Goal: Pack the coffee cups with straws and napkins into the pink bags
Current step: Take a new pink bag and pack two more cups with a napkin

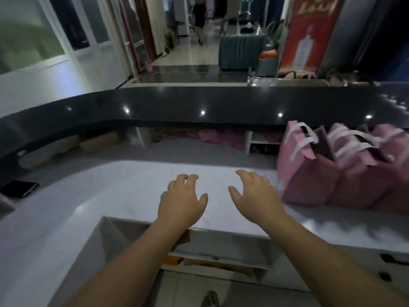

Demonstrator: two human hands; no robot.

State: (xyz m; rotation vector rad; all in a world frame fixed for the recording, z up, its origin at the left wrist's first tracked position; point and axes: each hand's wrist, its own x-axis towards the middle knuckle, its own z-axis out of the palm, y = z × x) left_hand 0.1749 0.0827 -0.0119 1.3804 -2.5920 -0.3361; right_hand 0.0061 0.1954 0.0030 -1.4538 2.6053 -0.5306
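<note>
Three pink paper bags (pixel 309 173) with white ribbon handles stand upright in a row at the right of the white counter (pixel 124 191), their tops open. My left hand (pixel 182 200) hovers palm down over the counter's middle, fingers loosely curled and empty. My right hand (pixel 256 196) is beside it, fingers spread, empty, a short way left of the nearest bag and not touching it. No coffee cups, straws or napkins show in view.
A raised black glossy ledge (pixel 199 107) runs along the far side of the counter. A dark flat object (pixel 20 188) lies at the counter's left. An open shelf (pixel 210 253) sits below the counter's front edge. A person walks in the corridor beyond.
</note>
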